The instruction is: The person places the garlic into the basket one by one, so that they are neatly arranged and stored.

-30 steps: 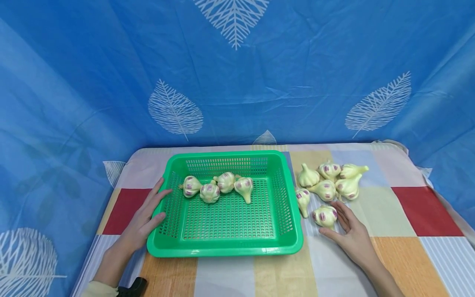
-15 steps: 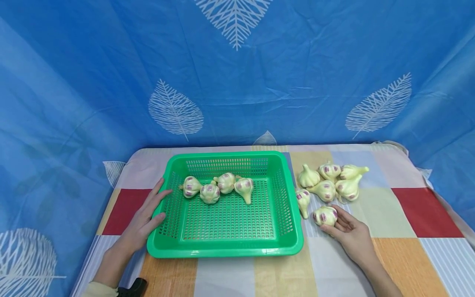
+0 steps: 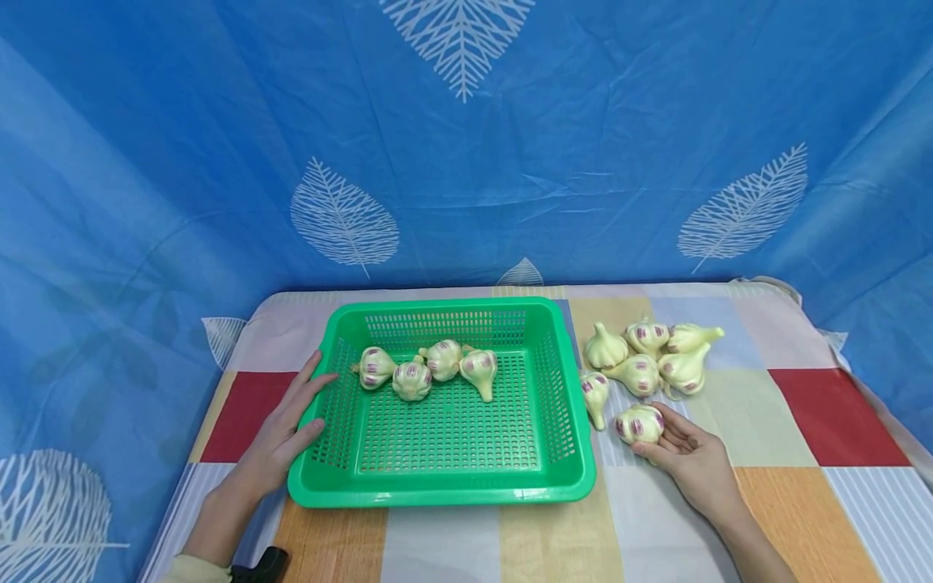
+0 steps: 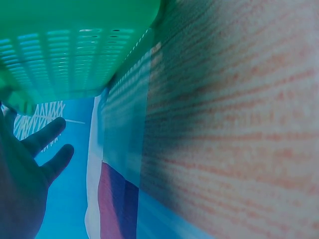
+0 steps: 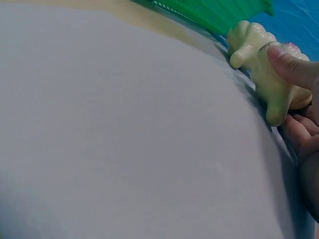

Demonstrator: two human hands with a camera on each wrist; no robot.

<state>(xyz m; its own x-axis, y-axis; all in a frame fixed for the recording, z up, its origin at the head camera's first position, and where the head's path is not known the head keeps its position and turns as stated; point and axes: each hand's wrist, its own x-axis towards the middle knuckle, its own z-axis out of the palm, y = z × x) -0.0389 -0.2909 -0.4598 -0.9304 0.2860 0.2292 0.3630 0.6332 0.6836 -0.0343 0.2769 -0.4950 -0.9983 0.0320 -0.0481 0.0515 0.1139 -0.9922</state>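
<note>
Four garlic bulbs (image 3: 412, 380) lie inside the green basket (image 3: 445, 495), toward its far side; six loose bulbs (image 3: 636, 375) lie on the tablecloth (image 3: 445, 542) to the basket's right, one of them just beside its rim. Right of the basket, nearer its front corner, is the held bulb (image 3: 638, 423) — pinched between the thumb and fingers of the right hand (image 3: 696, 470). At the basket's left rim rests the left hand (image 3: 271, 444), fingers spread and clasping nothing. The hands are well apart, the basket between them. For a sound grip, the thumb should bear on the round body, not the narrow stalk, and a straight lift would best avoid nudging the bulb beside the basket. The right wrist view shows the stalk (image 5: 276, 112), which the head view largely hides behind the thumb; the left wrist view alone shows the basket's slotted outer wall (image 4: 70, 62) up close — whether the held bulb touches the tablecloth cannot be told
</note>
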